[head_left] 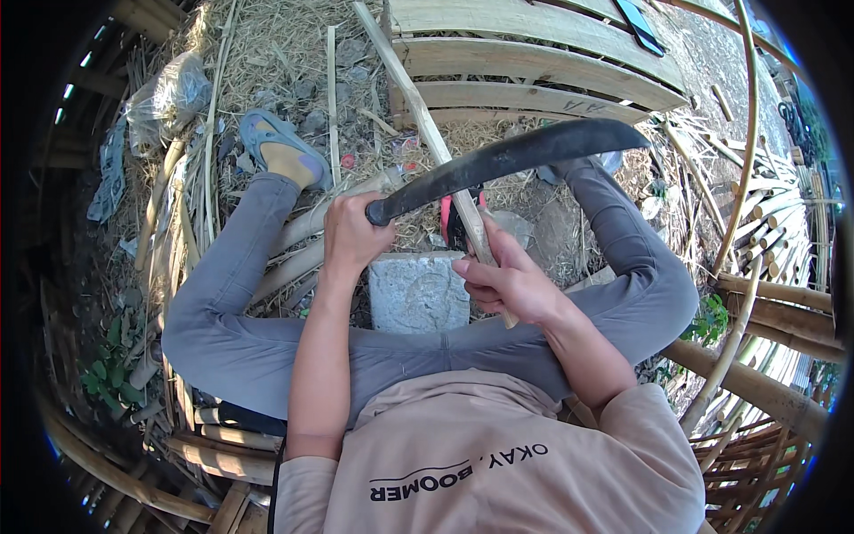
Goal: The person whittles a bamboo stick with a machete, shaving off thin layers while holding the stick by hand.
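Note:
My left hand (354,233) is closed round the handle of a machete (543,149), its dark, curved blade reaching to the right. A long split-bamboo strip (411,93) slants from the far side down into my right hand (511,278), which grips it near its lower end. The blade crosses in front of the strip just beyond that hand; whether they touch I cannot tell. Below both hands, between my legs, sits a pale stone block (418,294). Partly hidden behind the strip is a pink-and-black object (452,222) whose kind I cannot make out.
A wooden slatted pallet (525,58) lies beyond, with a dark flat device (639,27) on it. Cut bamboo poles (769,227) are stacked at right. Straw and stones cover the ground, and a clear plastic bag (171,100) lies at far left. Bamboo rails (756,387) stand close by.

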`<action>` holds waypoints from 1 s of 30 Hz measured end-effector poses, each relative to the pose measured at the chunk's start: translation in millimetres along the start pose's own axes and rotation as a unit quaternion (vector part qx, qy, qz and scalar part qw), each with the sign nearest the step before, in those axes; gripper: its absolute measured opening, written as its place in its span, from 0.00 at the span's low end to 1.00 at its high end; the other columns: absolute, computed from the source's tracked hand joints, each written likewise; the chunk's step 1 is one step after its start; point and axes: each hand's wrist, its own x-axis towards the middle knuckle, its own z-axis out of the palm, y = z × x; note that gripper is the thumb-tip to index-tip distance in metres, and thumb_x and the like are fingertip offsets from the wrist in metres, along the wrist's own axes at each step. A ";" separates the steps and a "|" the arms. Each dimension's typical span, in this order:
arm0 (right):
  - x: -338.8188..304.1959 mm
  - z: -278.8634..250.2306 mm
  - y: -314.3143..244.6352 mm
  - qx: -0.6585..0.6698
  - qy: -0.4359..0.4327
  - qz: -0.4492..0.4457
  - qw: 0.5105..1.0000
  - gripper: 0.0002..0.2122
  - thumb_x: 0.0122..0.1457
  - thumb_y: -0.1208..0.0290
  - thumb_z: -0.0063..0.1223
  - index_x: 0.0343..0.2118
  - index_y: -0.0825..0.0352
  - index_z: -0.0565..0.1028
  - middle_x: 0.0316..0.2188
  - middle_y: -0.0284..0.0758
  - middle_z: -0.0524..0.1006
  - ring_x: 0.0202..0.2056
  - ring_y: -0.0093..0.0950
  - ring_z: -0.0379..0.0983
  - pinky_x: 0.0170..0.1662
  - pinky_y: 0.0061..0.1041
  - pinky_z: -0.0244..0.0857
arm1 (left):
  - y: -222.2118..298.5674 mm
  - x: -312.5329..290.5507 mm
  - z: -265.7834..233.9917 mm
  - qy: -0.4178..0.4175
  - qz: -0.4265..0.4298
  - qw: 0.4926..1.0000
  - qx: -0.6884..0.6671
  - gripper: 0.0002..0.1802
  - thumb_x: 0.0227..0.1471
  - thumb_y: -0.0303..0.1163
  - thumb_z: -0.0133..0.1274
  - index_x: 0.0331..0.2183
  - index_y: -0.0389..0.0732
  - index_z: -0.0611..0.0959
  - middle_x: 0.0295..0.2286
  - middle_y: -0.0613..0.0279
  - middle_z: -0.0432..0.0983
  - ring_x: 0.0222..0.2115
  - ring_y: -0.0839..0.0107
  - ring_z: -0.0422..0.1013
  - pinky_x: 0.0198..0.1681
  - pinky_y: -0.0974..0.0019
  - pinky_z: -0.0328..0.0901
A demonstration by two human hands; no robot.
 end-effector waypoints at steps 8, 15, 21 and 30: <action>-2.7 3.6 2.3 -0.026 0.008 -0.029 0.999 0.14 0.68 0.69 0.47 0.52 0.62 0.59 0.18 0.21 0.59 0.15 0.11 0.53 0.17 0.16 0.47 | -2.6 4.9 -12.5 0.057 -0.075 0.995 0.012 0.08 0.41 0.29 0.57 0.21 0.33 0.81 0.17 0.44 0.73 0.23 0.45 0.73 0.27 0.54 0.66; -4.2 1.1 -13.9 -0.045 0.025 -0.086 0.995 0.14 0.63 0.77 0.52 0.44 0.62 0.58 0.18 0.23 0.58 0.14 0.11 0.52 0.15 0.14 0.45 | 10.8 -2.4 -5.4 0.030 0.066 0.997 0.009 0.07 0.38 0.28 0.59 0.23 0.35 0.82 0.17 0.47 0.73 0.21 0.49 0.74 0.27 0.57 0.66; -6.7 -6.6 -2.3 0.073 -0.057 -0.065 0.994 0.18 0.58 0.83 0.55 0.41 0.60 0.58 0.17 0.23 0.60 0.13 0.11 0.53 0.15 0.15 0.46 | 7.3 7.8 3.1 0.064 -0.009 0.998 -0.027 0.05 0.37 0.27 0.56 0.22 0.37 0.83 0.18 0.45 0.74 0.23 0.45 0.73 0.28 0.53 0.66; -13.0 5.8 -1.1 0.036 -0.072 -0.011 0.997 0.11 0.63 0.78 0.52 0.42 0.64 0.61 0.15 0.21 0.59 0.12 0.11 0.51 0.15 0.15 0.43 | -20.3 13.1 -17.7 0.159 -0.103 0.980 0.057 0.09 0.44 0.30 0.57 0.21 0.33 0.81 0.15 0.45 0.72 0.19 0.47 0.72 0.25 0.55 0.64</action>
